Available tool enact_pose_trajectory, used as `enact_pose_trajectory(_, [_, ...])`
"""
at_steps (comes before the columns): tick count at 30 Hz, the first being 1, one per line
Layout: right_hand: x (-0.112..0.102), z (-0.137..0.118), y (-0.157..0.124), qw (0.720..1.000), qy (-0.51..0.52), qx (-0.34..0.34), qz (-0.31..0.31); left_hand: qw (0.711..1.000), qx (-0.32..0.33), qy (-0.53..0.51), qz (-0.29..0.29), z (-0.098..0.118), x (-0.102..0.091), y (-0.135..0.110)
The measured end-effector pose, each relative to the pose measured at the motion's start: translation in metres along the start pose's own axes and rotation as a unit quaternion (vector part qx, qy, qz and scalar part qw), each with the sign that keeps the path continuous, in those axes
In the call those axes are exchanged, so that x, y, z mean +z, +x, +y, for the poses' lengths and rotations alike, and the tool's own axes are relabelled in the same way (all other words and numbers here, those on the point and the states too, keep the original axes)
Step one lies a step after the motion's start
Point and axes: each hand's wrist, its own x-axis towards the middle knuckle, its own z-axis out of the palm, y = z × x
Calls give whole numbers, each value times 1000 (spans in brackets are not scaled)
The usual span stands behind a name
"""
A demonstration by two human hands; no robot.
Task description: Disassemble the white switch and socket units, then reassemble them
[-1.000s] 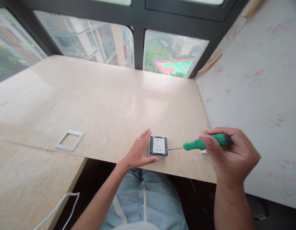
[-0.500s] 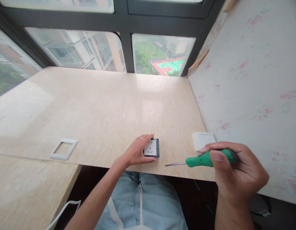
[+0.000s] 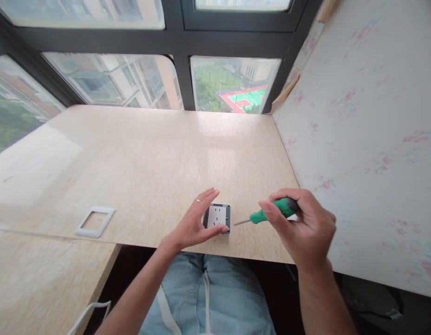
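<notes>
My left hand (image 3: pixel 191 223) is curved around the left side of a wall socket (image 3: pixel 217 216) that has a white face and a dark grey mounting frame. The thumb rests on the socket's lower edge; the stretched fingers reach past its top edge, their contact unclear. In my right hand (image 3: pixel 306 228) is a screwdriver (image 3: pixel 267 214) with a green and black handle, gripped by the handle. Its metal tip points left, just right of the socket and apart from it. A white square cover frame (image 3: pixel 109 220) lies flat farther left.
The socket lies near the front edge of a beige marble-look ledge (image 3: pixel 149 158). Dark-framed windows (image 3: pixel 185 83) stand behind, and a flowered papered wall (image 3: pixel 358 153) rises at right. A white cable (image 3: pixel 91 305) hangs at lower left. My legs (image 3: pixel 222 293) are below the edge.
My right hand has moved left and up with the screwdriver, bringing its tip close to the socket and covering the white switch. My left fingers have lifted and loosened around the socket.
</notes>
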Motion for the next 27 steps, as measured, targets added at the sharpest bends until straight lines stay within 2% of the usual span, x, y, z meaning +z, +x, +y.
enact_pose_trajectory(5, [15, -17, 19, 998, 23, -51, -42, 992, 49, -66, 97, 39, -3, 13])
enact_pose_trajectory(8, [26, -29, 28, 992, 37, -89, -77, 985, 53, -100, 131, 58, -2, 22])
enact_pose_trajectory(12, [38, -40, 33, 987, 30, -125, -95, 977, 15, -121, 176, 70, -4, 25])
enact_pose_trajectory(16, [42, -42, 33, 984, 67, -121, -113, 971, 8, -120, 205, 73, -9, 23])
enact_pose_trajectory(19, [40, -31, 27, 976, 138, -74, -148, 957, -11, -190, 218, 71, -9, 23])
enact_pose_trajectory(22, [39, -8, 9, 967, 184, 5, -174, 924, -42, -304, 230, 65, -3, 25])
enact_pose_trajectory(24, [40, 13, -11, 964, 166, 49, -204, 904, -56, -349, 241, 59, 2, 27])
enact_pose_trajectory(27, [46, 44, -47, 955, 127, 68, -259, 888, -71, -373, 259, 52, 9, 28])
